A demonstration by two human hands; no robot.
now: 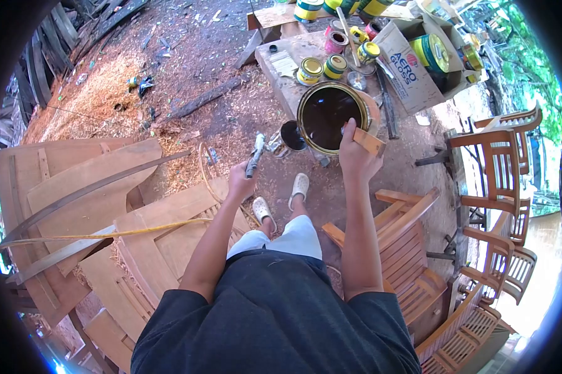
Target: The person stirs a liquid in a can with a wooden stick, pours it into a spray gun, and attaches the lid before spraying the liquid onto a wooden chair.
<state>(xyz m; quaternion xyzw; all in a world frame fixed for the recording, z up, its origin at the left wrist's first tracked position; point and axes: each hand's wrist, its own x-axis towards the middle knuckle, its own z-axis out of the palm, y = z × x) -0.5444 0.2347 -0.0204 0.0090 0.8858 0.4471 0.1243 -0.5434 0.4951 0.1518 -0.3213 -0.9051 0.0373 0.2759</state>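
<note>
My left hand (240, 181) is closed around a silver metal tool that looks like a spray gun (255, 154), its nozzle end pointing away from me. In my right hand (360, 159) is a flat piece of wood (371, 143), with the thumb over the rim of a large open can (331, 115). Dark brown liquid nearly fills this can. Whether the wood reaches into the liquid is hard to see. Just left of the can is a smaller dark-filled container (293, 135), beside a shiny, crumpled-looking item (277, 145).
A low table (281, 84) holds several small paint cans (310, 70) and a cardboard box (412, 68). Wooden chairs (496, 162) line the right side; a slatted wooden chair (402, 249) is close by. Wooden panels (162, 218) lie left, crossed by a yellow hose (150, 231). Wood shavings (100, 93) cover the ground.
</note>
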